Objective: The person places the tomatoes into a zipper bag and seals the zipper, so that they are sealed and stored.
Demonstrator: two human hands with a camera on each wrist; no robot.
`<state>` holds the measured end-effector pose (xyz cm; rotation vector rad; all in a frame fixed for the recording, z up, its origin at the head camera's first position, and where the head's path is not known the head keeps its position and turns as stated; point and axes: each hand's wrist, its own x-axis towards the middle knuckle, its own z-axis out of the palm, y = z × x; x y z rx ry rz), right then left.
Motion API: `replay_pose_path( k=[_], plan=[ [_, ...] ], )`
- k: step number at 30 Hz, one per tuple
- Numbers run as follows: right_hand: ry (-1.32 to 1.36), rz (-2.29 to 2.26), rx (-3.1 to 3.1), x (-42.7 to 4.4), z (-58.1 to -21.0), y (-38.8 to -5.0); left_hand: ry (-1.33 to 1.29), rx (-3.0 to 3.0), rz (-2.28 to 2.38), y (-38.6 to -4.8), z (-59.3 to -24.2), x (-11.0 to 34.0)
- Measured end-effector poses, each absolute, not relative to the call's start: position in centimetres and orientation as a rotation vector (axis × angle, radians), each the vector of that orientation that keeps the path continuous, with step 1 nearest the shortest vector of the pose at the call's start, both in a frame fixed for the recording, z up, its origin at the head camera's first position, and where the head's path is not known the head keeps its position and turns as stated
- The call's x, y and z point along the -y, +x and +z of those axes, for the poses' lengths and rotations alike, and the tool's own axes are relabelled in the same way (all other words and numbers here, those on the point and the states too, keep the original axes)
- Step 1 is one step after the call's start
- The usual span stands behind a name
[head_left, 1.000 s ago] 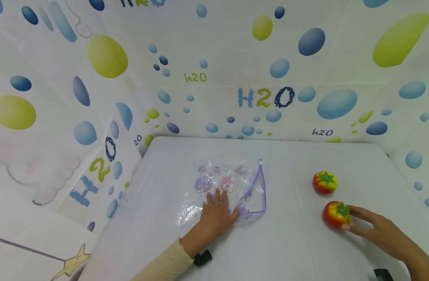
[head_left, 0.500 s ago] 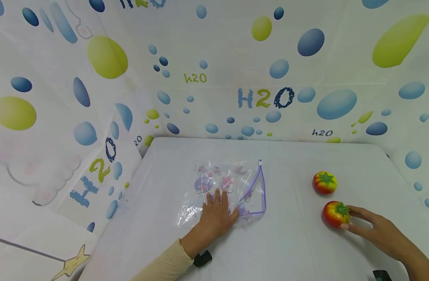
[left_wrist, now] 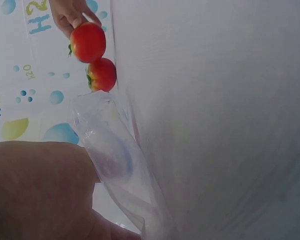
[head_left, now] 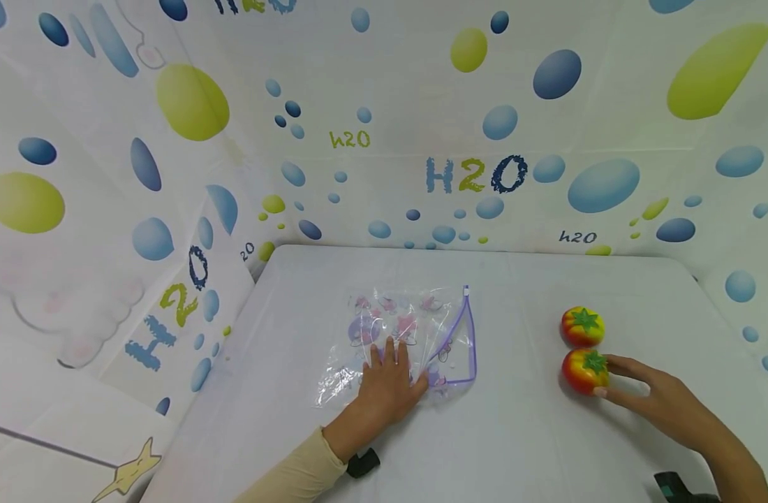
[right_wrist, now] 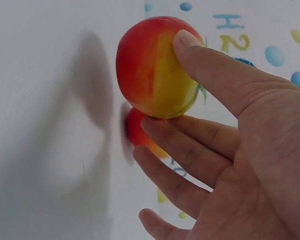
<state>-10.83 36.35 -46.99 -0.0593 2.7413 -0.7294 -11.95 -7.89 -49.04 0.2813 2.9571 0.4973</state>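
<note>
A red and yellow toy tomato (head_left: 584,372) with a green leafy top is pinched between the thumb and fingers of my right hand (head_left: 663,398). The right wrist view shows this tomato (right_wrist: 157,67) raised off the table, its shadow apart from it. Just behind it lies a second, similar tomato (head_left: 582,326), partly hidden in the right wrist view. My left hand (head_left: 387,383) rests with spread, straight fingers on a clear plastic zip bag (head_left: 365,328) printed with pink and purple figures. The bag's purple zip edge (head_left: 474,342) faces right and gapes apart.
The white table (head_left: 516,433) reaches back to a wall sheet (head_left: 409,105) with blue and green spots and H2O lettering. Dark wrist-worn devices show by the left wrist (head_left: 363,462) and the right wrist (head_left: 673,487). Table surface lies between bag and tomatoes.
My right hand has lifted the nearer tomato and shifted it slightly left and toward the farther one. The left hand and the bag have stayed in place.
</note>
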Motion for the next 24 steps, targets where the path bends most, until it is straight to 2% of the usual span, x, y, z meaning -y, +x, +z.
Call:
replay_pose_path(
  k=[24],
  plan=[
    [-0.336,-0.901,-2.833,-28.8,-46.3,-14.0,0.276,-2.934,0.518,-11.9,-49.0,8.1]
  ],
)
